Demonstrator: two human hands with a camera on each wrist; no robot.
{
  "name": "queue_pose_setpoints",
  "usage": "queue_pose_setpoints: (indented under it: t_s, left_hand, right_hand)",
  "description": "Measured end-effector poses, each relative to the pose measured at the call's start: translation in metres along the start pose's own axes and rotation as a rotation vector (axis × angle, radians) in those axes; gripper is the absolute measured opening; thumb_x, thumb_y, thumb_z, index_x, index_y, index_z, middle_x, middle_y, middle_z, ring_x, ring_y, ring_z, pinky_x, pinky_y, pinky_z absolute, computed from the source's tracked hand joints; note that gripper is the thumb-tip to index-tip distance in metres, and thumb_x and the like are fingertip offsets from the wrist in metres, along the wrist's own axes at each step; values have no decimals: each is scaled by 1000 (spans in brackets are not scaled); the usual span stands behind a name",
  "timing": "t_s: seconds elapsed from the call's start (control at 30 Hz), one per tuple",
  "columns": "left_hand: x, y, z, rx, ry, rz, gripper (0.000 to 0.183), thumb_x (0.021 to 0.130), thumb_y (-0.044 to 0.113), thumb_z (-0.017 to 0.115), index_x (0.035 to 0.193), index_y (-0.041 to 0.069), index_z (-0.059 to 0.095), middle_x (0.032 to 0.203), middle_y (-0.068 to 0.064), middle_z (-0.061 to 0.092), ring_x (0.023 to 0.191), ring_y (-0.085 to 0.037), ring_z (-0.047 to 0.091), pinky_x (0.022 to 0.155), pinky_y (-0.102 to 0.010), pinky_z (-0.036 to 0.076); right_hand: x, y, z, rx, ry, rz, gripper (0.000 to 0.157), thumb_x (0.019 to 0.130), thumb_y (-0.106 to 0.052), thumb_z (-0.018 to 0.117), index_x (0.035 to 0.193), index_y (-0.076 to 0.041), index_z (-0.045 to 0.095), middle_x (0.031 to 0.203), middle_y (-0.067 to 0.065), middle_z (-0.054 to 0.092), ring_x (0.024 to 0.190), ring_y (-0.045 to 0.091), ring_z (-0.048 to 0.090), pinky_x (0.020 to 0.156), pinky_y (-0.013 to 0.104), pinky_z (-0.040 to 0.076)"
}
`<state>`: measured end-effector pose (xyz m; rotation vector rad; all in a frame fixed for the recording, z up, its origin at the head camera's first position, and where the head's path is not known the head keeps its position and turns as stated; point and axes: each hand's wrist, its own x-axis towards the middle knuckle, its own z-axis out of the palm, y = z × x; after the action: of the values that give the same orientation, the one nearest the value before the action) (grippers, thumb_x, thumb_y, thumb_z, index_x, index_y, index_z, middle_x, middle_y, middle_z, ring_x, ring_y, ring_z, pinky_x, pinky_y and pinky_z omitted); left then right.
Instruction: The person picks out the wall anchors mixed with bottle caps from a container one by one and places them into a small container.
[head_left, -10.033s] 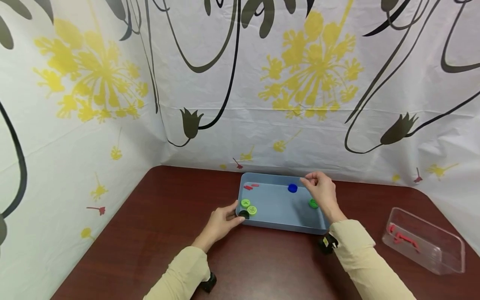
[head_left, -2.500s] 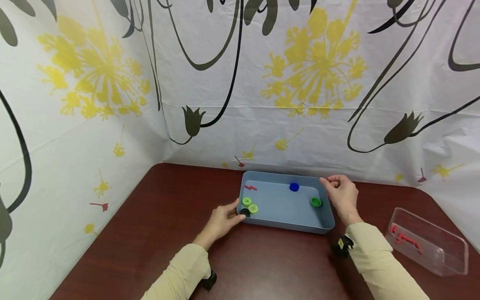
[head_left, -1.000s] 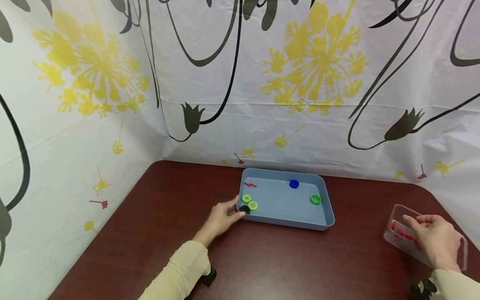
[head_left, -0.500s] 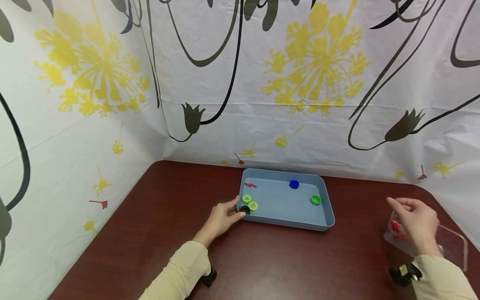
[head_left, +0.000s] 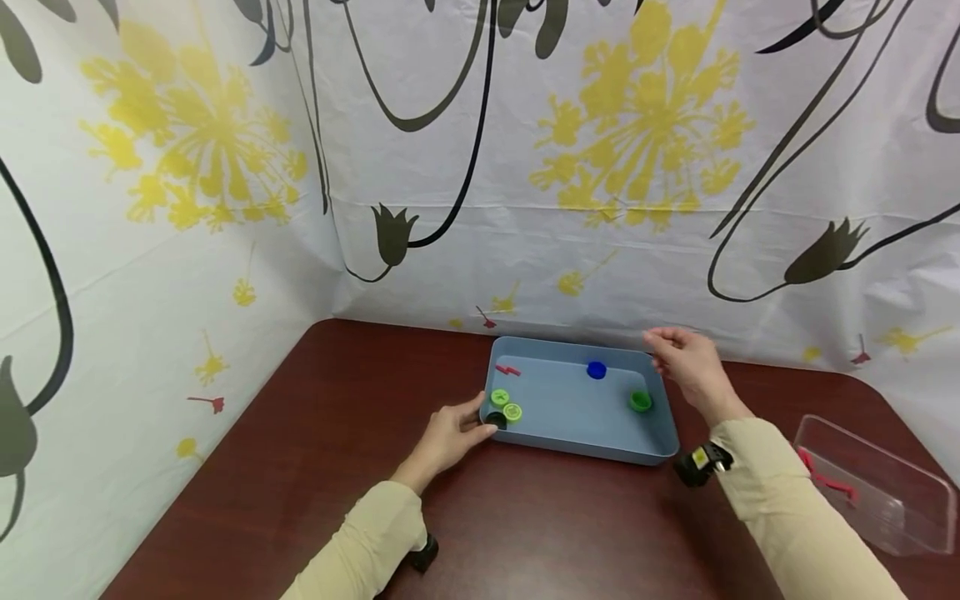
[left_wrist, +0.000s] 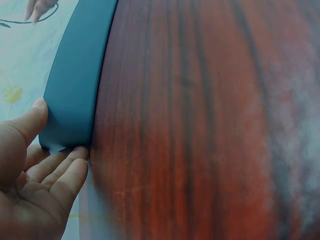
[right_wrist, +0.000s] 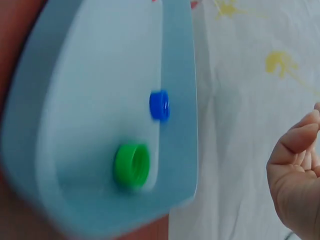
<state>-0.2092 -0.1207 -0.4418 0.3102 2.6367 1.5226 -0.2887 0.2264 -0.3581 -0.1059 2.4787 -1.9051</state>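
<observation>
A shallow blue-grey tray [head_left: 570, 442] sits on the table. My left hand [head_left: 448, 435] grips its near left corner, with the thumb against one wall and fingers at the other side and underneath. Inside lie a dark round cap [head_left: 496, 421], two lime-green caps [head_left: 512, 412], small red pieces [head_left: 507, 370], a blue bottle cap [head_left: 596, 370] and a green bottle cap [right_wrist: 132, 165], hollow side showing. My right hand [head_left: 693, 367] hovers by the tray's far right corner, thumb and fingertips drawn together. Whether something small is between those fingertips is hidden.
A clear plastic box [head_left: 900, 500] with several red pieces [head_left: 832, 486] stands at the table's right, partly behind my right sleeve. White patterned sheeting [head_left: 450, 167] rises close behind the tray and on the left. Brown table [head_left: 525, 533] lies in front.
My right hand has moved left from over the clear box back to the tray's far right corner. My left hand keeps its grip on the tray; the caps stay put.
</observation>
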Motion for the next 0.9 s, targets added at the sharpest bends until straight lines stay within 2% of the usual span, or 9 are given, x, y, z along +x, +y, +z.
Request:
queue_pose_setpoints:
  t_s: [0.2, 0.4, 0.73, 0.9]
  left_hand:
    - [1, 1, 0, -1, 6, -3, 63, 88, 23, 66, 143, 8, 39, 141, -15, 46, 116, -25, 58, 87, -33, 53]
    - [1, 0, 0, -9, 4, -2, 63, 88, 22, 66, 143, 8, 39, 141, -15, 46, 117, -25, 58, 88, -33, 53]
    - [1, 0, 1, -1, 6, -5, 64, 88, 23, 67, 143, 7, 39, 140, -15, 47, 116, -24, 58, 87, -33, 53]
    - [1, 0, 0, -13, 10, -15, 64, 87, 23, 68, 143, 8, 39, 140, -14, 47, 117, -23, 58, 88, -33, 53]
  right_hand:
    - [29, -9, 33, -97, -128, -1, 45, 93, -34, 59, 116, 4, 53, 71, -9, 55, 63, 6, 53, 59, 22, 49]
    - [50, -4, 60, -114, -238, -18, 36, 92, -30, 62, 108, 1, 56, 72, -6, 56, 62, 8, 53, 58, 23, 48]
    - [71, 10, 84, -206, -405, -81, 31, 93, -18, 61, 111, 6, 55, 73, -2, 57, 68, 20, 57, 65, 32, 51]
    - [79, 17, 98, -218, -491, -91, 29, 93, -13, 60, 112, 8, 55, 80, 9, 61, 74, 29, 59, 70, 39, 52]
